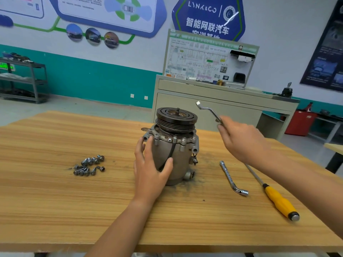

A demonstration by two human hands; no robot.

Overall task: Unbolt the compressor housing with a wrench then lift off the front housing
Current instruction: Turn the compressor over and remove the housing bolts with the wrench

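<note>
We had the compressor (174,156) standing upright near the middle of the tabletop (55,210), somewhat nearer its far edge, pulley (176,117) uppermost. Our left hand (150,167) steadied it, fingers and thumb curled round the near-left side of the body. Our right hand (241,140) hung in the air to the right of the pulley, closed round the shank of an offset ring wrench (207,110) whose free end pointed up and away. The wrench was clear of the compressor.

A heap of loose bolts (89,165) lay well to the left of the compressor, so we judged some unbolting done, though we could not tell where those bolts came from. The front housing (172,138) was still seated on the body, and what looked like bolt heads remained around its flange. We reckoned those had to come out before lifting it off. An L-shaped socket wrench (233,178) and a yellow-handled screwdriver (278,199) lay toward the right edge.
</note>
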